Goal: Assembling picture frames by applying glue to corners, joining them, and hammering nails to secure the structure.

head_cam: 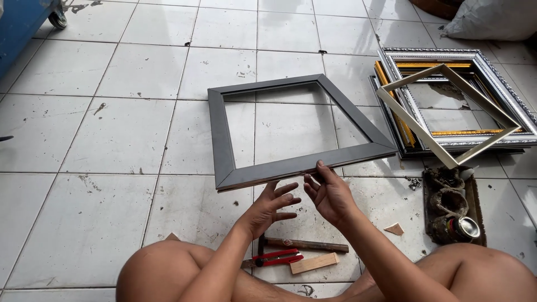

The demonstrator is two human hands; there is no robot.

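**Grey frame held over tiled floor**

Large dark grey picture frame (291, 131), tilted, near edge raised over white tiles (128, 128). Right hand (330, 196) pinching that near edge between thumb and fingers. Left hand (268, 208) open just below, fingers spread, gripping nothing. Beneath: hammer (305, 244), red cutter (277, 258), small wood block (314, 263).

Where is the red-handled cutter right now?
In the head view, the red-handled cutter lies on the white tiled floor just below the left hand, between the wooden-handled hammer and the small wooden block.
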